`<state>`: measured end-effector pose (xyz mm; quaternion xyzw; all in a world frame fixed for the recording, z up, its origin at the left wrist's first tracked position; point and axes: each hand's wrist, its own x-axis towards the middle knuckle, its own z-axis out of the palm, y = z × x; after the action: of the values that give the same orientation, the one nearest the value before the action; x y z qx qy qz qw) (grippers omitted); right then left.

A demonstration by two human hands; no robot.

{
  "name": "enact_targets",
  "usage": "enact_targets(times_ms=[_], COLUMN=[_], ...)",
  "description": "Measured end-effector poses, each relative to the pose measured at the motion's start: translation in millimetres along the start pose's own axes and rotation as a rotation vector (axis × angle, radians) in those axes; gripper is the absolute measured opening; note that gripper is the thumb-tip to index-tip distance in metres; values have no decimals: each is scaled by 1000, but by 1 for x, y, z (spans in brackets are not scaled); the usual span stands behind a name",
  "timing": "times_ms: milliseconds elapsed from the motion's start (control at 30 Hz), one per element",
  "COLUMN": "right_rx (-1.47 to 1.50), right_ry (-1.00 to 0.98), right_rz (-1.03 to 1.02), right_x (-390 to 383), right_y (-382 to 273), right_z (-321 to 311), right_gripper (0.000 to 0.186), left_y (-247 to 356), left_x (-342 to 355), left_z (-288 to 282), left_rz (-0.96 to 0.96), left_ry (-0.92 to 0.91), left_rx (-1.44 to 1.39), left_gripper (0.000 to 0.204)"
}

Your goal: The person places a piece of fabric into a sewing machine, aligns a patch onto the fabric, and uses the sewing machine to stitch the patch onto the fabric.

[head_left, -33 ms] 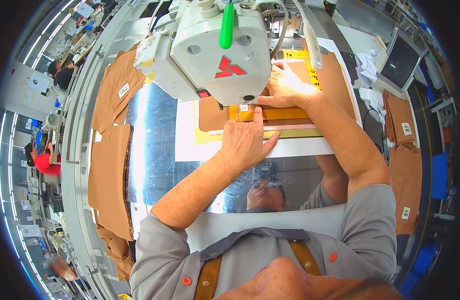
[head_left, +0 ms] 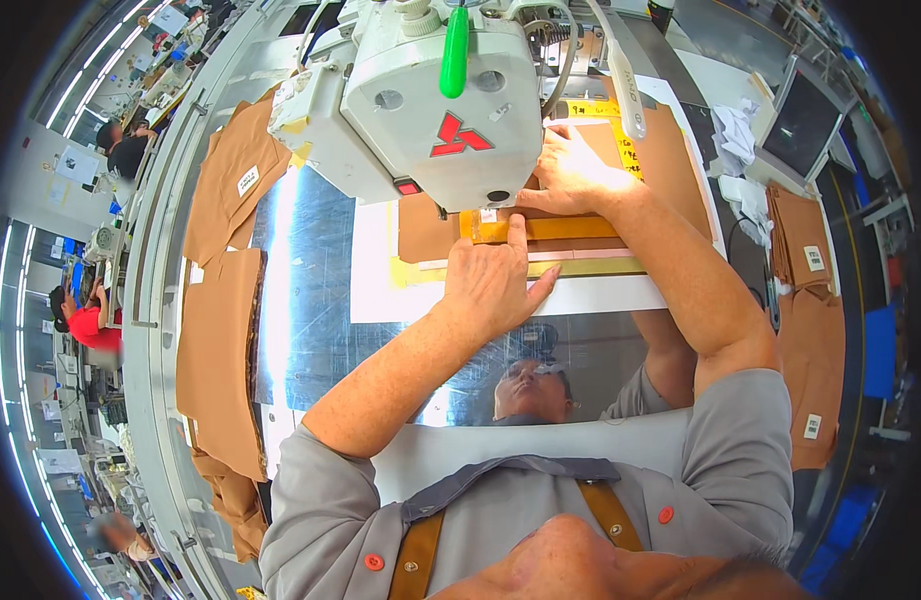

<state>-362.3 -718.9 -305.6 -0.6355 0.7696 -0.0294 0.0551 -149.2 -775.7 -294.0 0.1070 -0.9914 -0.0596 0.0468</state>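
Note:
My left hand (head_left: pixel 489 285) presses its stretched index finger on an orange-yellow strip (head_left: pixel 573 229), thumb held apart and other fingers bent. The strip lies across a brown fabric piece (head_left: pixel 673 150) on a white sheet (head_left: pixel 401 303). Above the strip, my right hand (head_left: pixel 573 172) rests on the work with thumb and fingers apart; its fingertips are partly hidden beside the machine head. A white sewing machine head (head_left: pixel 381 130) with a green handle (head_left: pixel 455 55) hangs over the fabric, just beyond both hands. A yellow marked tape (head_left: pixel 624 140) runs along the fabric near my right hand.
Stacks of brown fabric pieces lie at the left (head_left: pixel 219 360) and right (head_left: pixel 813 350). A shiny metal plate (head_left: pixel 381 370) spans the table before me. Crumpled white cloth (head_left: pixel 736 135) and a screen (head_left: pixel 803 118) stand at far right. People work at the far left.

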Motion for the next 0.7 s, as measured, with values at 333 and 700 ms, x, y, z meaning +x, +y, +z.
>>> enact_targets(times_ms=[333,700], right_rx=[-10,-6], right_ry=[27,-31], right_rz=[24,59], right_x=[10,12], right_y=[4,7], right_z=[-14,-15], right_gripper=[86,87], left_y=[-8,-7], left_x=[13,17], left_z=[-4,4], left_rz=[-1,30], left_ry=[-49,0], left_rx=[-7,33], left_gripper=[78,82])
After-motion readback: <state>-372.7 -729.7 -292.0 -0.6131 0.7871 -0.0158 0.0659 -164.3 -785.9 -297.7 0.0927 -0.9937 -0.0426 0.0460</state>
